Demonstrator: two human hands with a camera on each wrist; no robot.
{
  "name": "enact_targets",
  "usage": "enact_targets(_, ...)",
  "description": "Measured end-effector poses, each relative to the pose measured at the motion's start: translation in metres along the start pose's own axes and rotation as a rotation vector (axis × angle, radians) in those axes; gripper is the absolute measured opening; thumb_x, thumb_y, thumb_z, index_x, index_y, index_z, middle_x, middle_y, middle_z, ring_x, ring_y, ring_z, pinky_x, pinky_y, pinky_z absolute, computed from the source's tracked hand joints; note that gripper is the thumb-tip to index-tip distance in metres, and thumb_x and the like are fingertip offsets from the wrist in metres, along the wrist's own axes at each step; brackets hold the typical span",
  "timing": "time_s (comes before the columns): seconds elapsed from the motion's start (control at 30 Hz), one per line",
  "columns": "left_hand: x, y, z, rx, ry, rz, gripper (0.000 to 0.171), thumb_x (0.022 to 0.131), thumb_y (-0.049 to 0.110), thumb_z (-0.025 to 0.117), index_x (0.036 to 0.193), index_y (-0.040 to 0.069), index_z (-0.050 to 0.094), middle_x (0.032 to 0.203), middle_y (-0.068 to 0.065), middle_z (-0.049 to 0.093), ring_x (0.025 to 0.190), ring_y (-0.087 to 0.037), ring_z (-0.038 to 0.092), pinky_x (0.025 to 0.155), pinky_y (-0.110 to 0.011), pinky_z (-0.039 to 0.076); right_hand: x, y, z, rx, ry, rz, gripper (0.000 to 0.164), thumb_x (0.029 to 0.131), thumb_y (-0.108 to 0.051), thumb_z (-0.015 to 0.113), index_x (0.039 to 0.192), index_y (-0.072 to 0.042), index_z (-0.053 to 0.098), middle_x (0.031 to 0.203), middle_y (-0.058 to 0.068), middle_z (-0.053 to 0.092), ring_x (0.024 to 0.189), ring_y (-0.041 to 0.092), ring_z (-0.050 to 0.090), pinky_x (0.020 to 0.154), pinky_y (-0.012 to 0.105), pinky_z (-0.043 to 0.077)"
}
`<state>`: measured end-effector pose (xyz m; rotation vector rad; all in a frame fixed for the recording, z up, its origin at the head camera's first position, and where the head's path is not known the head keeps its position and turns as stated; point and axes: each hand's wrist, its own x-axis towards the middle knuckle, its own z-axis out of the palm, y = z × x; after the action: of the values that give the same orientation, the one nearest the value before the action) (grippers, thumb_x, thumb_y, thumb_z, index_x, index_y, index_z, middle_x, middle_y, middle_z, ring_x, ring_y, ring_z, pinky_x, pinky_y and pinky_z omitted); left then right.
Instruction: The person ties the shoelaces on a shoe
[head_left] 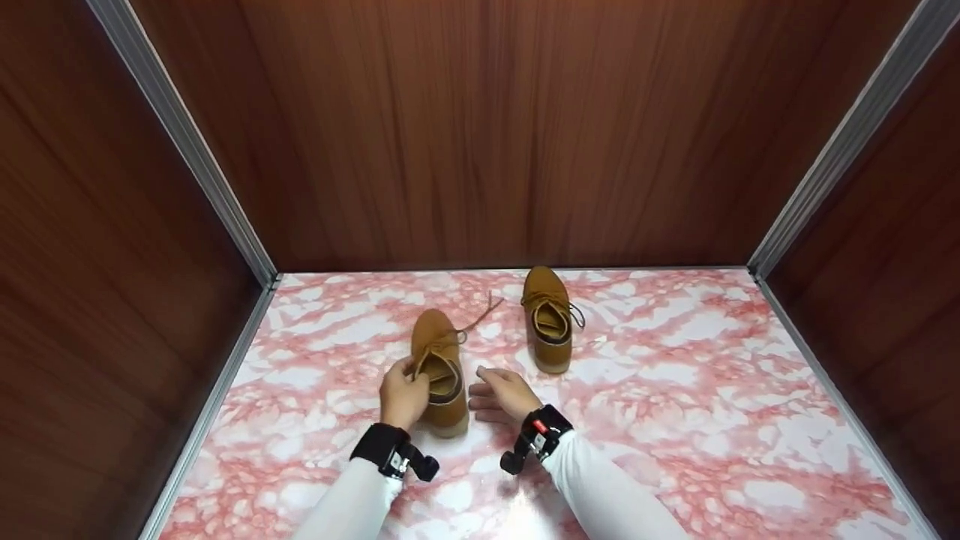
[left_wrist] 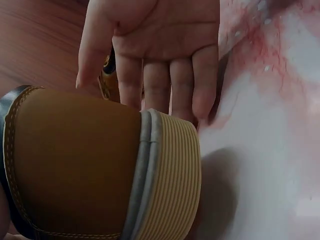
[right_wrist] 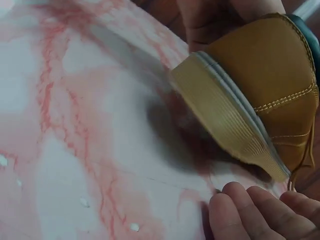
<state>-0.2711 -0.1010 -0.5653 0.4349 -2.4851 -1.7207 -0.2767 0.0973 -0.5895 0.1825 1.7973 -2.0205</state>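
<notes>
My left hand (head_left: pixel 403 394) grips a tan lace-up ankle boot (head_left: pixel 433 328) by the left side of its collar, thumb inside the opening. The boot's toe points away from me, and a loose lace (head_left: pixel 480 321) trails to its right. In the right wrist view, a shadow lies under its ribbed pale sole (right_wrist: pixel 220 112). My right hand (head_left: pixel 506 391) is held beside the boot's right side with fingers extended, palm toward it, holding nothing. The left wrist view shows the boot's heel (left_wrist: pixel 75 160) close up, my right palm (left_wrist: pixel 165 30) behind it.
A matching boot (head_left: pixel 553 356) stands upright farther back to the right, its laces looped at the side. Both are on a red-and-white marbled surface (head_left: pixel 675 420). Dark wood-grain panels (head_left: pixel 480 135) with grey metal edging (head_left: pixel 187 135) enclose the back and both sides.
</notes>
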Motion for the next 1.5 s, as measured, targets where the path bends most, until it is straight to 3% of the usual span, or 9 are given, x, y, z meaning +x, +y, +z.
enact_targets(0.2,-0.017,0.002,0.028,-0.021,-0.045,0.026,0.051,0.094,0.007,0.06,0.143,-0.003,0.057,0.141,-0.024,0.064,0.125,-0.035,0.065,0.105,-0.048,0.054,-0.001,0.0,-0.013,0.021,-0.022,0.004,0.069,0.107,-0.047,0.054,0.152,0.003,0.041,0.126,0.024,0.072,0.096,0.026,0.077,0.085,0.044,0.064)
enact_targets(0.47,-0.036,0.004,0.053,0.022,-0.1,0.115,0.054,0.089,0.008,0.064,0.142,-0.004,0.058,0.141,-0.023,0.065,0.125,-0.033,0.066,0.107,-0.049,0.053,-0.021,-0.008,-0.04,-0.143,-0.05,0.006,0.071,0.101,-0.053,0.062,0.147,0.0,0.049,0.117,0.016,0.074,0.09,0.023,0.078,0.083,0.045,0.065)
enact_targets(0.73,-0.044,0.006,0.061,0.13,-0.173,0.194,0.056,0.085,0.011,0.069,0.139,0.0,0.06,0.135,-0.022,0.066,0.116,-0.03,0.065,0.105,-0.049,0.053,-0.034,-0.011,-0.061,-0.252,-0.109,-0.044,0.062,0.106,-0.045,0.056,0.14,0.007,0.054,0.119,0.018,0.076,0.096,0.018,0.077,0.087,0.04,0.064)
enact_targets(0.9,-0.044,0.008,0.061,0.171,-0.256,0.233,0.059,0.084,0.013,0.07,0.141,0.004,0.059,0.137,-0.024,0.062,0.12,-0.033,0.062,0.107,-0.05,0.051,-0.04,-0.013,-0.07,-0.269,-0.152,-0.038,0.063,0.108,-0.043,0.053,0.145,0.008,0.051,0.126,0.024,0.072,0.104,0.021,0.075,0.092,0.047,0.063)
enact_targets(1.07,-0.042,0.011,0.058,0.212,-0.311,0.25,0.063,0.083,0.015,0.072,0.144,0.005,0.057,0.139,-0.027,0.059,0.112,-0.032,0.063,0.103,-0.049,0.053,-0.041,-0.015,-0.076,-0.341,-0.183,-0.041,0.056,0.109,-0.041,0.051,0.136,0.007,0.06,0.117,0.021,0.075,0.099,0.019,0.074,0.089,0.049,0.064)
enact_targets(1.3,-0.032,0.024,0.057,0.17,-0.335,0.31,0.054,0.085,0.022,0.073,0.136,0.005,0.064,0.143,-0.024,0.056,0.132,-0.037,0.057,0.116,-0.052,0.045,-0.03,-0.02,-0.079,-0.357,0.009,-0.041,0.052,0.107,-0.039,0.054,0.129,0.007,0.058,0.12,0.025,0.071,0.097,0.027,0.076,0.084,0.049,0.065)
enact_targets(1.43,-0.02,0.034,0.063,0.102,-0.348,0.359,0.036,0.093,0.024,0.073,0.121,0.002,0.072,0.129,-0.019,0.069,0.123,-0.034,0.063,0.111,-0.049,0.049,-0.019,-0.021,-0.075,-0.285,0.125,-0.044,0.044,0.108,-0.033,0.054,0.122,0.008,0.061,0.107,0.019,0.073,0.086,0.022,0.076,0.08,0.042,0.065)
enact_targets(1.5,-0.014,0.038,0.066,0.086,-0.373,0.348,0.029,0.095,0.023,0.074,0.115,0.002,0.074,0.121,-0.016,0.073,0.116,-0.03,0.066,0.106,-0.046,0.052,-0.014,-0.022,-0.071,-0.244,0.176,-0.049,0.037,0.106,-0.029,0.057,0.114,0.007,0.064,0.095,0.012,0.072,0.078,0.017,0.072,0.074,0.037,0.065)
